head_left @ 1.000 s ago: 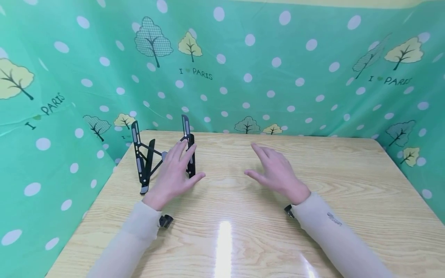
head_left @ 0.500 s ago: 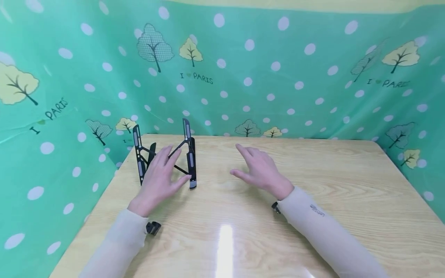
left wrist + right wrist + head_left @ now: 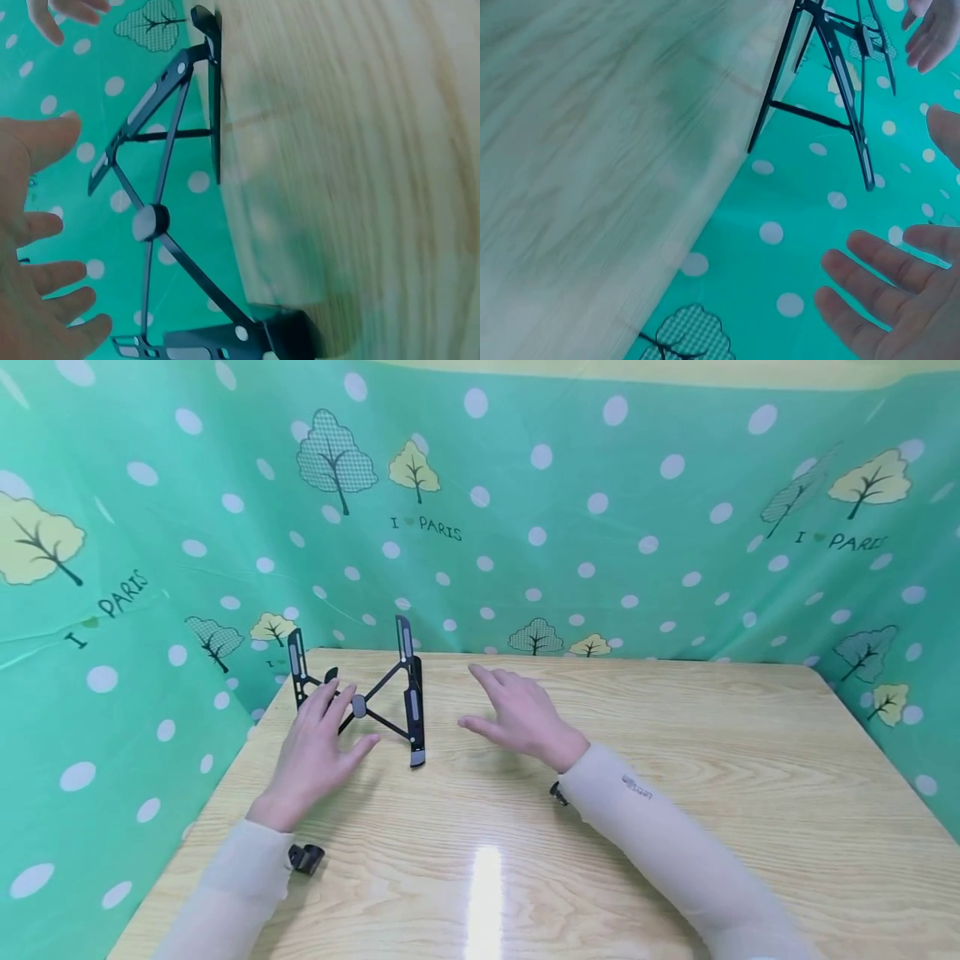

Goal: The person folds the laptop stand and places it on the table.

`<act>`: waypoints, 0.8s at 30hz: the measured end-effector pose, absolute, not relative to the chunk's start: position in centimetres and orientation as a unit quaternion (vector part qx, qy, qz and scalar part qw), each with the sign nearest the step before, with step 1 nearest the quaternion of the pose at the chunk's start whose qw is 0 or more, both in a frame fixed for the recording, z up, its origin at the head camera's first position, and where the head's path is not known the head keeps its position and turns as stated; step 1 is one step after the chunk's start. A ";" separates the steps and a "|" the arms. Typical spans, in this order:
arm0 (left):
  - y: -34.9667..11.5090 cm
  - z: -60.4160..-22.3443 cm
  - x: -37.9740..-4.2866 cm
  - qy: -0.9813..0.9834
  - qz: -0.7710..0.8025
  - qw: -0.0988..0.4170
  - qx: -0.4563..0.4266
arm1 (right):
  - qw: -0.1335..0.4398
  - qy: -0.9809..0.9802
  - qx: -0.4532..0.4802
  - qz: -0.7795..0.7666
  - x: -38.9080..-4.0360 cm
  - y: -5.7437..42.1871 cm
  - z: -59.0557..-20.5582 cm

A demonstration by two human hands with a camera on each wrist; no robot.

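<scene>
Since both have shifted leftward, left hand (image 3: 309,762) and right hand (image 3: 522,714), fingers outstretched, now flank the stand (image 3: 359,706), neither gripping it

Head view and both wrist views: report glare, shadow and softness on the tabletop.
Head view: a white glare streak lies on the wood-grain tabletop, soft shadow beside the left sleeve; left wrist view: grain looks soft, with a hazy green reflection near the laptop stand; right wrist view: grain smeared, similarly tinged green.

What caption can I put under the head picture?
A left hand and right hand near a black stand on a wooden table.
</scene>
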State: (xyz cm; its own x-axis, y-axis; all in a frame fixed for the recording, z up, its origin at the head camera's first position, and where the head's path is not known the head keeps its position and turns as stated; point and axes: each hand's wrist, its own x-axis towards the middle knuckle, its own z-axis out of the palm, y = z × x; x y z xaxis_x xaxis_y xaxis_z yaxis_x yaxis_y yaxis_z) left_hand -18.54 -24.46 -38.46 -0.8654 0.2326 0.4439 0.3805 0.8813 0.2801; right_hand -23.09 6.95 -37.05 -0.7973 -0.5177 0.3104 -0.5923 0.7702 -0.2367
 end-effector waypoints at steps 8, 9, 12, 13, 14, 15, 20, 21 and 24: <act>-26.2 -38.8 -19.0 -0.947 -0.215 0.197 -0.132 | 0.087 -0.936 0.293 0.178 -24.1 4.1 -37.2; -26.4 -38.8 -19.1 -0.947 -0.217 0.200 -0.129 | 0.084 -0.935 0.293 0.179 -24.2 3.7 -37.2; -27.0 -38.7 -19.2 -0.945 -0.217 0.213 -0.125 | 0.081 -0.934 0.296 0.182 -24.6 2.7 -37.2; -27.2 -38.7 -19.2 -0.944 -0.217 0.215 -0.124 | 0.080 -0.934 0.296 0.182 -24.7 2.4 -37.2; -27.4 -38.6 -19.3 -0.944 -0.218 0.215 -0.122 | 0.077 -0.935 0.295 0.183 -24.8 2.1 -37.3; -27.6 -38.6 -19.3 -0.944 -0.218 0.215 -0.121 | 0.075 -0.935 0.294 0.185 -25.0 1.8 -37.3; -28.2 -38.3 -19.6 -0.947 -0.227 0.205 -0.097 | 0.051 -0.938 0.280 0.198 -25.7 0.3 -37.5; -28.3 -38.3 -19.7 -0.947 -0.229 0.204 -0.091 | 0.045 -0.938 0.278 0.202 -25.9 0.1 -37.6; -28.6 -38.2 -20.0 -0.945 -0.244 0.205 -0.078 | 0.021 -0.935 0.270 0.230 -26.2 -0.6 -37.7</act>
